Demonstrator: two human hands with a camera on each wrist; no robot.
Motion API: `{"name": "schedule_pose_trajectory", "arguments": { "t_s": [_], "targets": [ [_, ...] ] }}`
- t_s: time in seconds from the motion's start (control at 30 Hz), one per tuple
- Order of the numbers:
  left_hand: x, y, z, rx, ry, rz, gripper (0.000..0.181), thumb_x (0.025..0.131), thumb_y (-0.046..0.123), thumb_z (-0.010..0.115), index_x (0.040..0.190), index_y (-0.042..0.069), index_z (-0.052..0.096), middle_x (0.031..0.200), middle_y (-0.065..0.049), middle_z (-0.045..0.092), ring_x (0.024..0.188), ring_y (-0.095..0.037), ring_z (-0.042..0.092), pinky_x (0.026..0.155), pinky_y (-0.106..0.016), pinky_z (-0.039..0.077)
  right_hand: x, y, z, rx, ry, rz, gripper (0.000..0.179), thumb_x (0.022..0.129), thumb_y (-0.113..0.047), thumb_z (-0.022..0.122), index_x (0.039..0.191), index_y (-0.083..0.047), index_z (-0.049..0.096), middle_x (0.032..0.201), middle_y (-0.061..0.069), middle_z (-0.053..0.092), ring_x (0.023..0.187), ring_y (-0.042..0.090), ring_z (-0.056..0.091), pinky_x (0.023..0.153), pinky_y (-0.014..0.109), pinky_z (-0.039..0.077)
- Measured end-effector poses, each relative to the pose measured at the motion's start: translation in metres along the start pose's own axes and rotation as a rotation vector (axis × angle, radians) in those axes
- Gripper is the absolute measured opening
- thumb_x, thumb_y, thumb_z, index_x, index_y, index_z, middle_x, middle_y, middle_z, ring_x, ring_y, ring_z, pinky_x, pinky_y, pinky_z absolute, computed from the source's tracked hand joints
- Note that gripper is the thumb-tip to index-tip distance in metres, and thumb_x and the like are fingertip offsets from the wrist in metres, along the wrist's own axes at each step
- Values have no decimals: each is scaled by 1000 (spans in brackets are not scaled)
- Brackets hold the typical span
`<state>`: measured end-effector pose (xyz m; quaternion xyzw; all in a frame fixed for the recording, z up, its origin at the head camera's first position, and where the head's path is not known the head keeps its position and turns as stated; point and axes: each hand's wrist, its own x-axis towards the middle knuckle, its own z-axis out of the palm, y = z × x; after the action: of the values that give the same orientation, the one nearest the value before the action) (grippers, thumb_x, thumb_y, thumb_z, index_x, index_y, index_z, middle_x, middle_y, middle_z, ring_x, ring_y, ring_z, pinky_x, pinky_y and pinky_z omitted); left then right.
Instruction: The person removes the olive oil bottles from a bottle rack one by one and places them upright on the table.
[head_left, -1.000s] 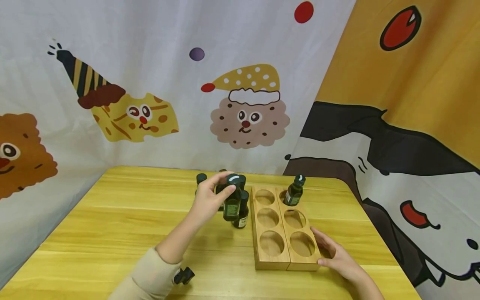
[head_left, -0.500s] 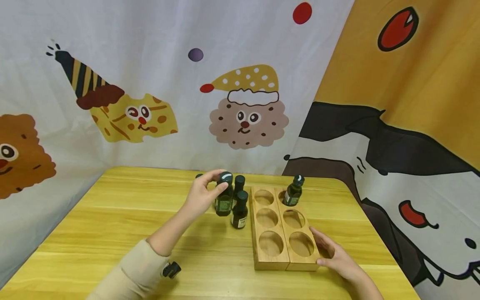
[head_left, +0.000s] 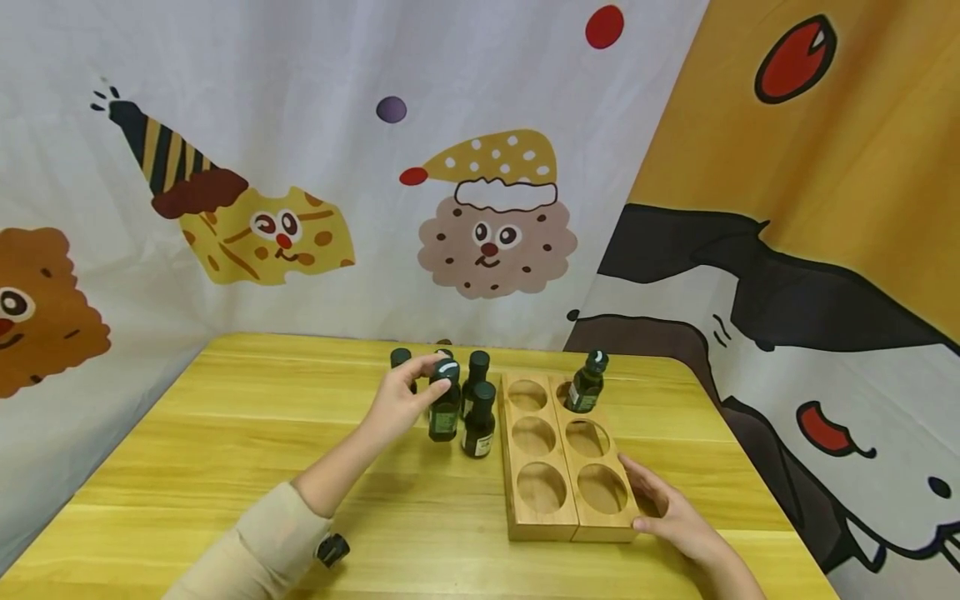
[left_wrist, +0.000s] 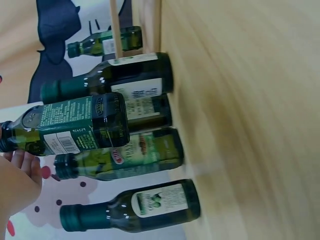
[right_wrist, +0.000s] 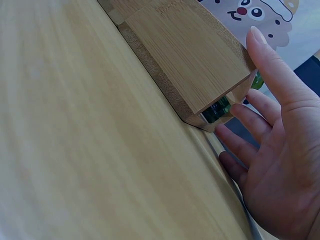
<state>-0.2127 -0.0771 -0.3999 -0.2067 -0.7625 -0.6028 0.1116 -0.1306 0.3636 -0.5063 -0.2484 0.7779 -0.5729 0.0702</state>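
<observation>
My left hand [head_left: 397,398] pinches a dark green olive oil bottle [head_left: 444,414] near its cap, thumb and fingers on either side. In the left wrist view, this square-bodied bottle [left_wrist: 82,125] hangs raised, its base off the tabletop on which the others stand. Right beside it is a slimmer bottle [head_left: 478,433] with a pale label, with another bottle [head_left: 477,368] behind. My right hand [head_left: 675,517] rests at the near right corner of a wooden bottle rack [head_left: 576,500]; in the right wrist view its thumb [right_wrist: 272,65] lies extended at the rack's edge, the fingers loosely bent alongside.
One bottle [head_left: 587,387] stands tilted in the rack's far right hole; the other round holes hold nothing. Another bottle [head_left: 401,358] stands behind my left hand, and one more is mostly hidden there. A printed curtain [head_left: 300,308] hangs along the table's [head_left: 187,433] back edge.
My left hand has carried its bottle leftward, away from the rack, then slightly lower in the head view. The right hand and the rack have stayed in place.
</observation>
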Motion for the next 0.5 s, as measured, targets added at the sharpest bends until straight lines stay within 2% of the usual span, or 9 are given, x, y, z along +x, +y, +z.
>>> {"name": "schedule_pose_trajectory", "arguments": {
  "t_s": [0.17,0.4,0.5],
  "targets": [
    [-5,-8,0,11,-17,-16,37,89,14,70,123,2,62,99,-8,63,95,-23,58,89,-45,44,0,2,-1,-10,-8,-23,73,91,-7,66,151,0,24,146,28,32,128,15,42,99,20,34],
    [-9,-17,2,16,-22,-18,34,88,9,70,120,1,63,98,-8,65,95,-23,59,90,-47,44,0,-2,1,3,1,-5,74,90,-7,68,151,-2,25,148,20,35,128,14,42,99,20,34],
    [-10,-21,3,11,-28,-22,35,88,8,70,121,0,62,100,-8,65,96,-24,59,91,-49,43,0,-2,1,-2,0,-9,74,90,-6,67,151,-1,25,148,23,33,128,13,41,99,20,34]
  ]
}}
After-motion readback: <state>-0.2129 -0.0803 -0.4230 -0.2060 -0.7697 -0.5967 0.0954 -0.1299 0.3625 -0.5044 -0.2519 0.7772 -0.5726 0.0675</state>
